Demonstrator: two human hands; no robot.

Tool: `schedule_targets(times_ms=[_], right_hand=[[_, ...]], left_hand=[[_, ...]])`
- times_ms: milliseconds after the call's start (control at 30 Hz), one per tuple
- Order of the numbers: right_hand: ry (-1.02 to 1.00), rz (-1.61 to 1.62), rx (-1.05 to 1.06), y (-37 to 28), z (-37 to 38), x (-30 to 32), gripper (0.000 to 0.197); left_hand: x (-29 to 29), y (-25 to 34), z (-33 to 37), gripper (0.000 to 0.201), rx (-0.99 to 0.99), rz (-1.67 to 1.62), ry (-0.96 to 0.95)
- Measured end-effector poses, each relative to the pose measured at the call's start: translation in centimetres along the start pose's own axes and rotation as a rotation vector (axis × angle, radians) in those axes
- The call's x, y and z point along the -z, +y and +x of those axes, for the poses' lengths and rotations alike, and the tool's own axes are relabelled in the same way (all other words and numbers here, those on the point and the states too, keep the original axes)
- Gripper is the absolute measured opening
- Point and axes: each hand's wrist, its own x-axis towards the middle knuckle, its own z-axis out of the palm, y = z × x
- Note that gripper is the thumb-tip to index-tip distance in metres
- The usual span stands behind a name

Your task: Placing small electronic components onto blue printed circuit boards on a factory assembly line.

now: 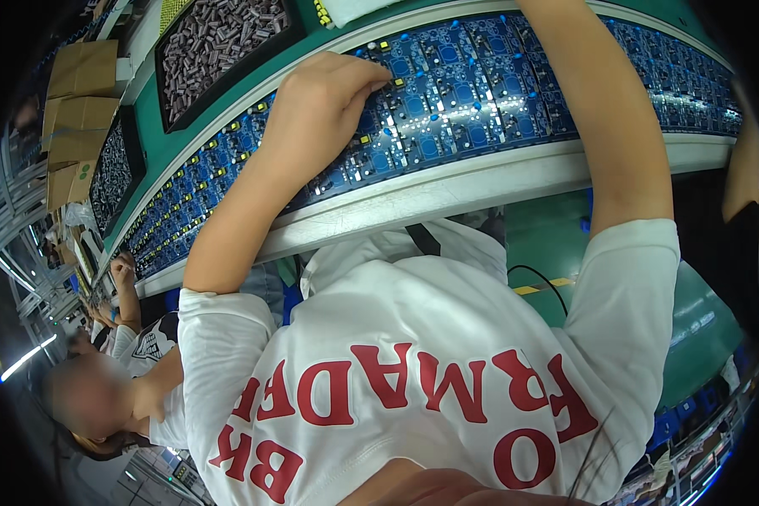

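The left hand (333,97) is bending over the boards (447,93), its thumb and fingers pinching together beside a yellow part (399,83); whether they are grasping anything between them, I cannot tell. The right forearm (620,110) is crossing above the boards and running out of the top edge, so whether the right hand is clenched, released or grasping something cannot be told. The blue boards are lying in a long curving row along a pale rail (481,181), carrying yellow parts, blue discs and small silvery pieces. Beyond them, on the green bench (150,118), a black tray (228,84) is holding a thick heap of greyish cylinders (223,42), lying loose and pointing every way. Farther left a second black tray (137,160) is holding many small dark and silvery pieces, too small to make out singly. Cardboard boxes (83,67) are standing past this tray, their contents hidden. Some loose yellow pieces (322,13) are lying near the top edge, beside a white sheet (354,10). At lower right, blue bins (679,422) are sitting below the bench, their contents blurred. A co-worker's hand (123,268) is hovering near the row's left end.
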Motion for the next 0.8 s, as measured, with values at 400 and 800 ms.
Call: schedule_targets(times_ms=[400,800], right_hand=[[0.043,-0.025,-0.052,0.3,0.2,-0.9,0.018],[-0.137,0.319,-0.158,-3.4,-2.4,6.7,0.02]], left_hand=[[0.0,-0.3,0.0,0.018,-0.014,0.004,-0.009],[1.3,0.2,0.4,0.02,-0.003,0.115,0.086]])
